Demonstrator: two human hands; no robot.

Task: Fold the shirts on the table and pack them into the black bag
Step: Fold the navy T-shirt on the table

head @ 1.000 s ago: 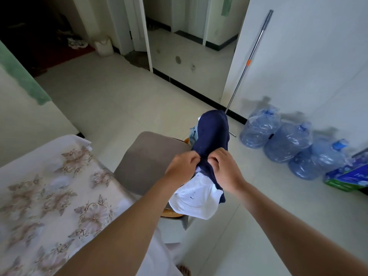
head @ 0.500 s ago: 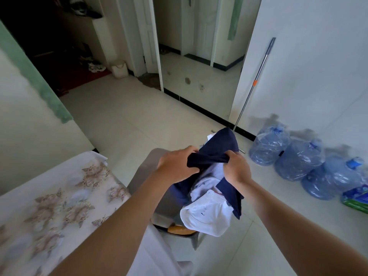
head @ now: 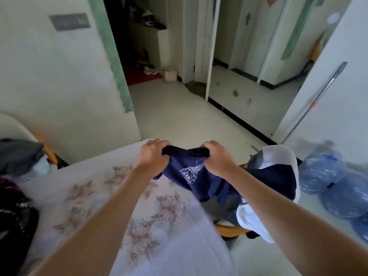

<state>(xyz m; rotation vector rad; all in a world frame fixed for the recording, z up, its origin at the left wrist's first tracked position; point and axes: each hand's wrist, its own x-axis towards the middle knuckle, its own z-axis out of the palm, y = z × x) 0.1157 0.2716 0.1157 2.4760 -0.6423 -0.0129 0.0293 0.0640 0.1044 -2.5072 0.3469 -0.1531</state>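
Hanging from two hands, one navy blue cotton shirt (head: 196, 177) with a white print droops over the far right edge of the one floral-clothed table (head: 95, 196). The left hand (head: 153, 156) and the right hand (head: 217, 158) each clench its top hem in a fist. Half a second ago it was bunched above the white garment pile (head: 278, 156), with the fists closer together.

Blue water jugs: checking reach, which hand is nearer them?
Right. The right hand grips the navy shirt nearer the water jugs; the left hand grips it farther away, over the table.
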